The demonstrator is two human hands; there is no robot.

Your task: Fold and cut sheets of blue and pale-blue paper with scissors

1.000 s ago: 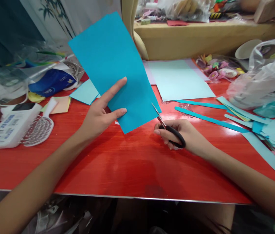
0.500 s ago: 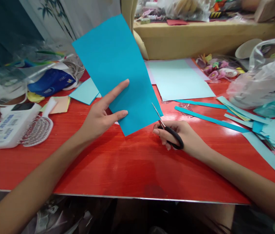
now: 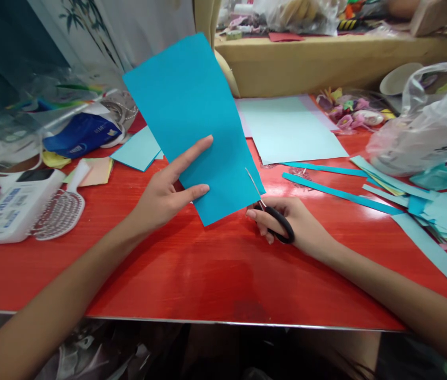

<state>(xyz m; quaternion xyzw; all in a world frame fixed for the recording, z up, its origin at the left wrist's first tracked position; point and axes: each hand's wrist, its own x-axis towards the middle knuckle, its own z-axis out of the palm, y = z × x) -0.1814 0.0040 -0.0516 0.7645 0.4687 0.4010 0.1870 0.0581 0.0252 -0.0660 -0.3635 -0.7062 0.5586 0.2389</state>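
A bright blue sheet of paper (image 3: 191, 100) is held up, tilted, above the red table, with a slight bend along its right side. My left hand (image 3: 168, 192) grips its lower left part, the thumb and one finger lying over the front and the other fingers hidden behind. My right hand (image 3: 286, 216) is closed round the black handles of a pair of scissors (image 3: 281, 227). One thin blade lies across the front of the sheet near its lower right corner; the other blade is hidden behind the paper.
Blue paper strips (image 3: 338, 192) and a heap of offcuts (image 3: 445, 211) lie at the right, by a plastic bag (image 3: 437, 121). Pale sheets (image 3: 298, 129) lie at the back. A hairbrush (image 3: 63, 211), a white box (image 3: 17, 206) and small paper squares (image 3: 138, 150) are at the left.
The top of the blue sheet has dipped slightly and shifted a little to the right. The scissors and my right hand have moved slightly left, further onto the paper's edge.
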